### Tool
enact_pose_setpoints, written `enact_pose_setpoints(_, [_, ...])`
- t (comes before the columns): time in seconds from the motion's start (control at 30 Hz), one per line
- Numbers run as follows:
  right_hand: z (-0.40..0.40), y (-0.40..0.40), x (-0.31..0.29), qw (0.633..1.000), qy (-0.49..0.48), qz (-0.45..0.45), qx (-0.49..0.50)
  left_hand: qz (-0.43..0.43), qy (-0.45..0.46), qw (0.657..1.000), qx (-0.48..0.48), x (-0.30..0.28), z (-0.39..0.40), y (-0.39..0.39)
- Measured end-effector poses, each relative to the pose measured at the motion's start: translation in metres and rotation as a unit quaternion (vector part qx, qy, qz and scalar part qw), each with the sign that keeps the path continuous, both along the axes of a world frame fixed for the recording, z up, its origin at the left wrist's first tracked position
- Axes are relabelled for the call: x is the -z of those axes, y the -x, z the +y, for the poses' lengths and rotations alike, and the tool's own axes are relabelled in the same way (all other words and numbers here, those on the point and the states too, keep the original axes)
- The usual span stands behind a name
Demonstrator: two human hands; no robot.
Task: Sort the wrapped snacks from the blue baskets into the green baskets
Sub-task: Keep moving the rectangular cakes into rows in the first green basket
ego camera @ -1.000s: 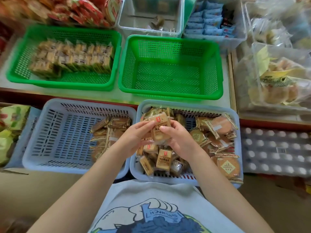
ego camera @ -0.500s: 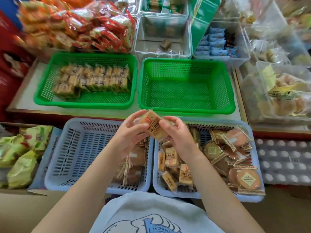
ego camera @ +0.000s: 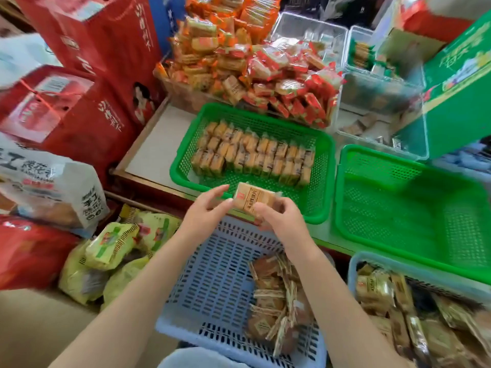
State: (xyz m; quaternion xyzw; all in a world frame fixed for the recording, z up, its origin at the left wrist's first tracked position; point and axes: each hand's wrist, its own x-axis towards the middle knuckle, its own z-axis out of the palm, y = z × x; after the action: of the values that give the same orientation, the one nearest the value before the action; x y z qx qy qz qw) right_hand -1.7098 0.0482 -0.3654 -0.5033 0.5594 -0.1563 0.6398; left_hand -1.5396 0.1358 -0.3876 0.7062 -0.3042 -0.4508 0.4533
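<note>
My left hand [ego camera: 206, 212] and right hand [ego camera: 276, 221] pinch one snack [ego camera: 251, 199] over the left green basket [ego camera: 186, 171], already part full of rows, but both blue baskets [ego camera: 212, 288] have lots left.

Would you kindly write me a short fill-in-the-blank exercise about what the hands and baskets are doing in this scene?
1. Both hands, left hand and right hand, hold one wrapped ____ between them.
2. The left green basket holds snacks lined up in ____.
3. The right green basket is ____.
4. The basket beneath the hands is coloured ____.

Missing words: snack; rows; empty; blue
</note>
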Motion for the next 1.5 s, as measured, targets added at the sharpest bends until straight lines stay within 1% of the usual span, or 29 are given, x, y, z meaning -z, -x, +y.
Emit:
enact_pose_setpoints(0.03, [-0.009,-0.016,-0.001,1.000,-0.001,0.010,0.005,-0.099,-0.014,0.994,-0.036,0.008,-0.002,-0.022])
enact_pose_setpoints(0.07, [-0.018,-0.031,-0.003,1.000,0.001,0.021,0.009,-0.174,-0.023,0.982,-0.070,0.017,-0.004,-0.044])
enact_pose_setpoints(0.1, [-0.028,-0.046,-0.005,0.999,0.004,0.032,0.010,-0.218,-0.033,0.971,-0.090,0.027,-0.006,-0.064])
enact_pose_setpoints(0.13, [-0.037,-0.059,-0.007,0.999,0.011,0.047,0.006,-0.241,-0.048,0.965,-0.095,0.037,-0.010,-0.081])
enact_pose_setpoints(0.2, [-0.052,-0.087,-0.004,0.996,0.032,0.086,-0.022,-0.237,-0.078,0.965,-0.079,0.054,-0.017,-0.104])
enact_pose_setpoints(0.27, [-0.063,-0.114,0.004,0.991,0.048,0.113,-0.060,-0.205,-0.096,0.972,-0.062,0.064,-0.024,-0.115])
enact_pose_setpoints(0.33, [-0.070,-0.139,0.016,0.980,0.062,0.146,-0.121,-0.203,-0.092,0.973,-0.054,0.070,-0.027,-0.121])
enact_pose_setpoints(0.4, [-0.072,-0.160,0.031,0.958,0.060,0.209,-0.188,-0.228,-0.084,0.969,-0.054,0.075,-0.027,-0.126])
enact_pose_setpoints(0.47, [-0.072,-0.176,0.041,0.934,0.046,0.271,-0.227,-0.247,-0.078,0.964,-0.050,0.079,-0.026,-0.133])
enact_pose_setpoints(0.53, [-0.072,-0.186,0.049,0.911,0.062,0.313,-0.261,-0.250,-0.068,0.965,-0.044,0.085,-0.026,-0.137])
enact_pose_setpoints(0.63, [-0.074,-0.192,0.053,0.880,0.096,0.342,-0.316,-0.234,-0.044,0.970,-0.052,0.088,-0.025,-0.135])
enact_pose_setpoints(0.7, [-0.079,-0.187,0.048,0.853,0.102,0.372,-0.350,-0.229,-0.024,0.971,-0.059,0.089,-0.024,-0.133])
enact_pose_setpoints(0.83, [-0.085,-0.177,0.043,0.781,0.126,0.460,-0.404,-0.219,-0.015,0.973,-0.067,0.092,-0.024,-0.131])
enact_pose_setpoints(0.87, [-0.085,-0.178,0.045,0.769,0.135,0.472,-0.410,-0.216,-0.015,0.974,-0.068,0.093,-0.024,-0.131])
enact_pose_setpoints(0.93, [-0.083,-0.182,0.052,0.763,0.162,0.471,-0.412,-0.214,-0.011,0.974,-0.068,0.094,-0.024,-0.130])
enact_pose_setpoints(1.0, [-0.083,-0.185,0.058,0.781,0.163,0.455,-0.396,-0.207,-0.010,0.975,-0.073,0.094,-0.023,-0.129])
enact_pose_setpoints(1.07, [-0.089,-0.181,0.062,0.807,0.113,0.449,-0.365,-0.205,-0.010,0.976,-0.075,0.094,-0.023,-0.130])
enact_pose_setpoints(1.17, [-0.103,-0.164,0.065,0.813,0.041,0.480,-0.326,-0.207,-0.009,0.975,-0.073,0.094,-0.023,-0.129])
enact_pose_setpoints(1.23, [-0.109,-0.155,0.068,0.829,0.026,0.488,-0.270,-0.208,-0.010,0.975,-0.072,0.094,-0.023,-0.128])
enact_pose_setpoints(1.27, [-0.111,-0.154,0.072,0.846,0.032,0.478,-0.233,-0.208,-0.008,0.976,-0.070,0.094,-0.023,-0.127])
enact_pose_setpoints(1.33, [-0.113,-0.159,0.081,0.889,0.034,0.432,-0.151,-0.210,-0.003,0.975,-0.068,0.095,-0.023,-0.126])
enact_pose_setpoints(1.37, [-0.110,-0.165,0.087,0.912,0.014,0.394,-0.111,-0.210,-0.003,0.975,-0.068,0.095,-0.023,-0.125])
enact_pose_setpoints(1.43, [-0.104,-0.176,0.103,0.953,-0.058,0.297,-0.004,-0.211,-0.004,0.975,-0.069,0.095,-0.023,-0.125])
enact_pose_setpoints(1.47, [-0.102,-0.182,0.110,0.962,-0.098,0.247,0.060,-0.212,-0.004,0.975,-0.069,0.095,-0.022,-0.126])
enact_pose_setpoints(1.5, [-0.101,-0.187,0.115,0.963,-0.129,0.205,0.117,-0.213,-0.003,0.975,-0.069,0.095,-0.022,-0.126])
